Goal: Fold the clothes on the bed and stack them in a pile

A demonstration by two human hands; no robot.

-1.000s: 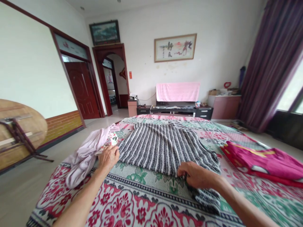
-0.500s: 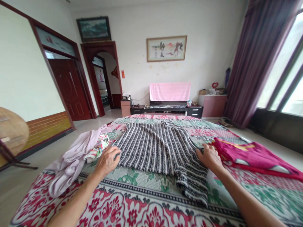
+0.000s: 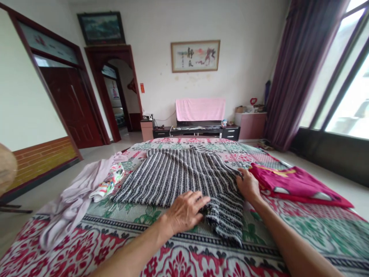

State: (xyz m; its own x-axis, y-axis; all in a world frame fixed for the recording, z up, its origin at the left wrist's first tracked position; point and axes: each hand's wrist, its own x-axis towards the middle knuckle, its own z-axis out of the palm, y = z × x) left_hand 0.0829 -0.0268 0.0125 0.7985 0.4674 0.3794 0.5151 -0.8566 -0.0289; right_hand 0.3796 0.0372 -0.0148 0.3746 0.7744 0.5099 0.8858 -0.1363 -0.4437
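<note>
A black-and-white striped knit sweater (image 3: 173,173) lies spread on the patterned bedspread (image 3: 144,246), with one sleeve (image 3: 227,219) folded down toward me. My left hand (image 3: 187,209) is over the near hem beside that sleeve, its fingers apart and slightly bent, holding nothing I can see. At the sweater's right edge, above the folded sleeve, my right hand (image 3: 249,186) has thumb and fingers closed on the knit; the fingertips are partly hidden.
Folded magenta clothing (image 3: 300,184) lies to the right. On the left are a crumpled pale pink garment (image 3: 75,192) and a small colourful printed cloth (image 3: 109,182). Beyond the bed stands a low black cabinet (image 3: 230,132), with a pink cloth (image 3: 200,109) draped above it.
My left hand has moved right, from the sweater's left edge to near the folded sleeve. The sweater's left side now lies flatter and wider. My right hand stays by the right edge. The view has turned slightly.
</note>
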